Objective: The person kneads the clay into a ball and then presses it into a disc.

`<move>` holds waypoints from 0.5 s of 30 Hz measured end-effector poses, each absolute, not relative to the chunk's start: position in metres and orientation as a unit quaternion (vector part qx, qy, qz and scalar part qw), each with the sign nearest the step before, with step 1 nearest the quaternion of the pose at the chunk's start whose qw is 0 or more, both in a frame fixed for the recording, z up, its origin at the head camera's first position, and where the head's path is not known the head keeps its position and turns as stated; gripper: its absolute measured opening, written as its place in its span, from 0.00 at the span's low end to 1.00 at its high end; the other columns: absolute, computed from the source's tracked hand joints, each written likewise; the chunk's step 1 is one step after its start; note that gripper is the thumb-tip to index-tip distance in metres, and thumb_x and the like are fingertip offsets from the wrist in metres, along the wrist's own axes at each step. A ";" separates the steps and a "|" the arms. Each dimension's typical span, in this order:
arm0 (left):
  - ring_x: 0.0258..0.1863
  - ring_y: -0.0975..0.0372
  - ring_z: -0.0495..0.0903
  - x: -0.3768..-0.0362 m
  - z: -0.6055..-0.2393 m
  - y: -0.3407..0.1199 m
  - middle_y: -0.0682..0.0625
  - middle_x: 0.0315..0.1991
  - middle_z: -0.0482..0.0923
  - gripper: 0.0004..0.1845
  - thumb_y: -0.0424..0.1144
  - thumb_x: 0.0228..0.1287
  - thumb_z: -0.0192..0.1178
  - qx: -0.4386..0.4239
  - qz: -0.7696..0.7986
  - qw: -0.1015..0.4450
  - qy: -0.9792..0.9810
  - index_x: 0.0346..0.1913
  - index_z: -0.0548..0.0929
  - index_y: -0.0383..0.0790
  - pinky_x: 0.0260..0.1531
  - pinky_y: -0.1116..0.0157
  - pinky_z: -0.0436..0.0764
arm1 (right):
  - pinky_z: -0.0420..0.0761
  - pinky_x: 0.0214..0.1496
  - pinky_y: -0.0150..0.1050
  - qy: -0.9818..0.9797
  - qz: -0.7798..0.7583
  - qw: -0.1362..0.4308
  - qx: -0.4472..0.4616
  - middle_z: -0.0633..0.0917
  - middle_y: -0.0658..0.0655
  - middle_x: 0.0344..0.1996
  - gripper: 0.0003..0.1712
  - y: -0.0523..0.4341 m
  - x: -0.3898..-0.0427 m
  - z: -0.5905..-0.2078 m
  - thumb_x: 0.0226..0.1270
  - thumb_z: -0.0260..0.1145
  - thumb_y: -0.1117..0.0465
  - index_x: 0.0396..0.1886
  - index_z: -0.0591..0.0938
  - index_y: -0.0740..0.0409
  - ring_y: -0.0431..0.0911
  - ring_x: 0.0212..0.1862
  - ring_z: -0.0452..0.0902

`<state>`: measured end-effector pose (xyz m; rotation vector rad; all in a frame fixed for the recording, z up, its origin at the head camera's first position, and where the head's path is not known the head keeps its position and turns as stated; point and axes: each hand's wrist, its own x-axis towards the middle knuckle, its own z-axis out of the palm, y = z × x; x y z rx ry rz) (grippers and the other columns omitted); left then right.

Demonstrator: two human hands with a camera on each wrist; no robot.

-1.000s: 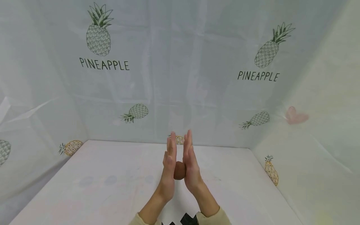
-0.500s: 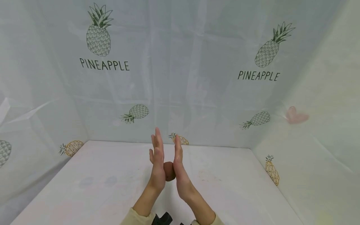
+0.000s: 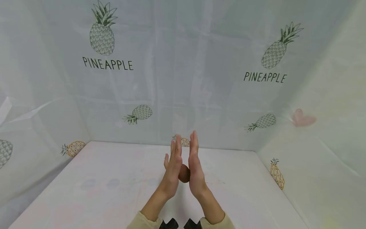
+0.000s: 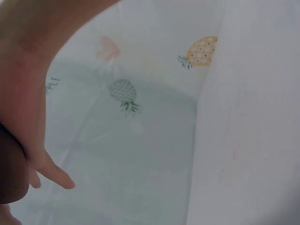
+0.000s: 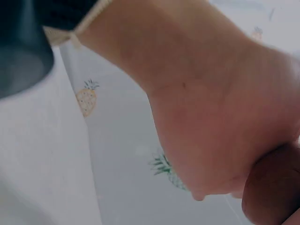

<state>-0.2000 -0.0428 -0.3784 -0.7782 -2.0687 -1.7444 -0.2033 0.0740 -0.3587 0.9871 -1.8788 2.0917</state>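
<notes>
While aloft, ball (image 3: 184,174) between hands (image 3: 172,170) (image 3: 196,170)

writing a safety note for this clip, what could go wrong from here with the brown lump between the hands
The brown lump is held only between the flat left hand and right hand, not gripped round, so it might slip out and fall to the white table. If they press harder, it could flatten, though whether it is soft cannot be told.
</notes>
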 end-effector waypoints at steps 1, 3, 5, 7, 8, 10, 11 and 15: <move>0.85 0.58 0.22 -0.199 -0.378 -0.041 0.62 0.87 0.27 0.33 0.58 0.85 0.19 -0.284 -0.618 0.149 -0.718 0.87 0.33 0.60 0.72 0.35 0.18 | 0.22 0.79 0.69 -0.625 0.705 0.082 0.325 0.32 0.40 0.86 0.35 0.076 -0.205 -0.358 0.86 0.25 0.41 0.87 0.32 0.30 0.42 0.86 0.23; 0.85 0.59 0.21 -0.197 -0.378 -0.039 0.63 0.86 0.24 0.32 0.56 0.85 0.18 -0.304 -0.631 0.129 -0.702 0.86 0.32 0.63 0.73 0.37 0.17 | 0.23 0.80 0.67 -0.617 0.718 0.080 0.311 0.34 0.39 0.86 0.36 0.080 -0.209 -0.357 0.86 0.26 0.41 0.88 0.33 0.30 0.41 0.86 0.24; 0.85 0.60 0.20 -0.195 -0.378 -0.037 0.64 0.86 0.21 0.31 0.53 0.85 0.17 -0.320 -0.643 0.113 -0.687 0.86 0.31 0.64 0.74 0.38 0.17 | 0.23 0.81 0.66 -0.615 0.726 0.078 0.297 0.35 0.39 0.86 0.36 0.083 -0.212 -0.357 0.86 0.27 0.39 0.88 0.34 0.30 0.41 0.86 0.25; 0.85 0.61 0.19 -0.192 -0.378 -0.036 0.65 0.86 0.20 0.31 0.52 0.85 0.16 -0.334 -0.650 0.110 -0.674 0.86 0.31 0.65 0.74 0.39 0.16 | 0.23 0.80 0.67 -0.609 0.735 0.070 0.291 0.34 0.41 0.86 0.36 0.085 -0.215 -0.359 0.87 0.27 0.39 0.88 0.33 0.31 0.43 0.86 0.23; 0.85 0.62 0.19 -0.192 -0.378 -0.036 0.63 0.86 0.21 0.31 0.52 0.85 0.16 -0.341 -0.650 0.116 -0.670 0.86 0.31 0.64 0.74 0.39 0.17 | 0.22 0.80 0.68 -0.605 0.739 0.061 0.289 0.34 0.42 0.86 0.36 0.085 -0.216 -0.361 0.87 0.27 0.39 0.88 0.32 0.31 0.44 0.86 0.22; 0.84 0.63 0.19 -0.191 -0.377 -0.038 0.62 0.87 0.21 0.32 0.53 0.85 0.15 -0.353 -0.647 0.129 -0.663 0.87 0.31 0.62 0.73 0.38 0.16 | 0.20 0.79 0.69 -0.597 0.746 0.040 0.291 0.32 0.43 0.87 0.36 0.084 -0.218 -0.364 0.87 0.26 0.39 0.87 0.31 0.31 0.46 0.86 0.20; 0.84 0.63 0.19 -0.190 -0.376 -0.039 0.60 0.87 0.22 0.32 0.54 0.85 0.15 -0.357 -0.644 0.139 -0.663 0.87 0.31 0.61 0.72 0.38 0.16 | 0.19 0.78 0.70 -0.594 0.748 0.026 0.295 0.31 0.44 0.86 0.35 0.083 -0.219 -0.365 0.87 0.25 0.39 0.87 0.30 0.31 0.46 0.86 0.18; 0.85 0.63 0.19 -0.192 -0.370 -0.047 0.58 0.88 0.23 0.34 0.59 0.85 0.15 -0.347 -0.638 0.182 -0.663 0.87 0.30 0.58 0.72 0.38 0.16 | 0.19 0.79 0.67 -0.590 0.743 -0.029 0.313 0.28 0.42 0.86 0.35 0.074 -0.219 -0.371 0.87 0.21 0.37 0.86 0.28 0.29 0.48 0.85 0.16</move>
